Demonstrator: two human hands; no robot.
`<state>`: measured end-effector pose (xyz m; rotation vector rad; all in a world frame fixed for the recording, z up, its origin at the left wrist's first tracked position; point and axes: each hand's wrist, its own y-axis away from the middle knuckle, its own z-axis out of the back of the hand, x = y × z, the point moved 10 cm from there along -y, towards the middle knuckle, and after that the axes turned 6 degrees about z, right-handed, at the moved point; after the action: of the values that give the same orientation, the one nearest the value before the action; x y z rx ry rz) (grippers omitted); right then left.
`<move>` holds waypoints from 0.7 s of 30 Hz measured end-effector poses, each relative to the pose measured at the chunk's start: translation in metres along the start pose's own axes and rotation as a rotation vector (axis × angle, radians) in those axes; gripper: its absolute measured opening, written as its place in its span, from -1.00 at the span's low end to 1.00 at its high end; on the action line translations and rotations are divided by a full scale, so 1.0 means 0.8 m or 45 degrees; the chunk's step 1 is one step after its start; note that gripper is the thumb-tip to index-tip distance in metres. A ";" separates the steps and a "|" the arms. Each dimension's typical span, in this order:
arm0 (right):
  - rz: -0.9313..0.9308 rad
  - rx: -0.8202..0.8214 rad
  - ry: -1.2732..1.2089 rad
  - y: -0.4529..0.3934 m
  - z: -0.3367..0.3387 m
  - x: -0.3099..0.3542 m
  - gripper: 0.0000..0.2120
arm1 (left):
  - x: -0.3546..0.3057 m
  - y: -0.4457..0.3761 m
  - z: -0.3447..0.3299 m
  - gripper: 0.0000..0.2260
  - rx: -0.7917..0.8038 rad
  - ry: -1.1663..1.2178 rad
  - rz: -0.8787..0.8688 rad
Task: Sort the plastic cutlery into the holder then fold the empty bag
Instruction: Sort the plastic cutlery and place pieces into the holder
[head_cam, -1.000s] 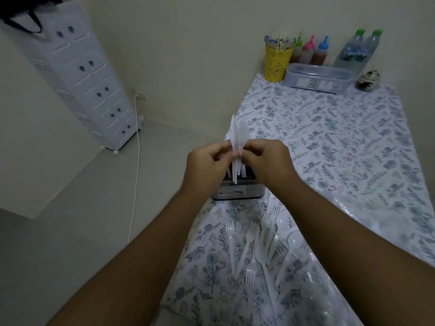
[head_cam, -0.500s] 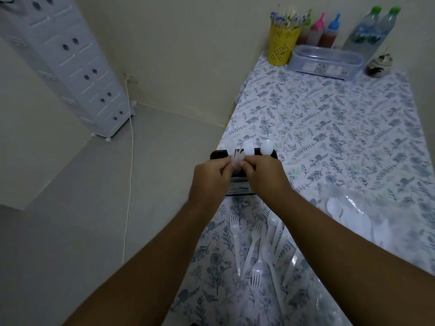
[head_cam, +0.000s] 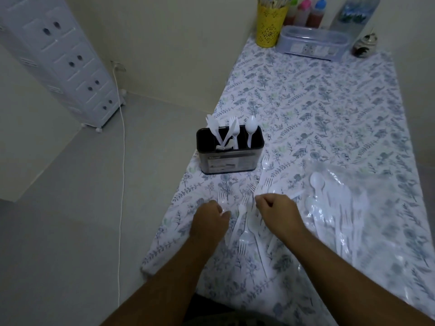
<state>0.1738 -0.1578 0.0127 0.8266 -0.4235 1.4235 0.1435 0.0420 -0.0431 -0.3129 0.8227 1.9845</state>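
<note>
A black cutlery holder [head_cam: 229, 158] stands near the table's left edge. White plastic forks, knives and one spoon [head_cam: 251, 128] stand upright in it. Several loose white forks [head_cam: 242, 231] lie on the floral cloth in front of it, between my hands. My left hand [head_cam: 209, 223] rests on the cloth with thumb and finger pinched on the handle of a fork [head_cam: 221, 198]. My right hand [head_cam: 279, 212] has its fingers curled over the forks; whether it grips one is hidden. A clear plastic bag [head_cam: 367, 184] with spoons and more cutlery in it lies to the right.
At the table's far end stand a yellow cup [head_cam: 270, 27], sauce bottles [head_cam: 313, 12], a lidded plastic box [head_cam: 310, 44], water bottles [head_cam: 350, 15] and a small jar [head_cam: 364, 44]. The table's left edge drops to the floor, where a white drawer unit [head_cam: 61, 60] and a cable [head_cam: 121, 161] are.
Both hands let go of the cutlery they held over the holder and came back down to the loose forks. The pieces now stand in the holder.
</note>
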 end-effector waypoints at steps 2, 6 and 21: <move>-0.080 0.058 -0.032 0.021 -0.012 -0.025 -0.64 | 0.010 0.000 -0.021 -0.67 0.015 -0.084 0.056; -0.156 0.125 -0.070 0.048 -0.017 -0.051 -0.67 | 0.004 -0.004 -0.027 -0.84 0.018 -0.221 0.029; -0.470 0.087 -0.830 0.095 -0.031 -0.083 -0.80 | -0.058 0.072 -0.011 -0.93 -0.059 0.190 -0.364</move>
<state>0.0855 -0.1905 -0.0323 1.3506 -0.6743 0.8075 0.1184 -0.0146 -0.0014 -0.5790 0.7785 1.7292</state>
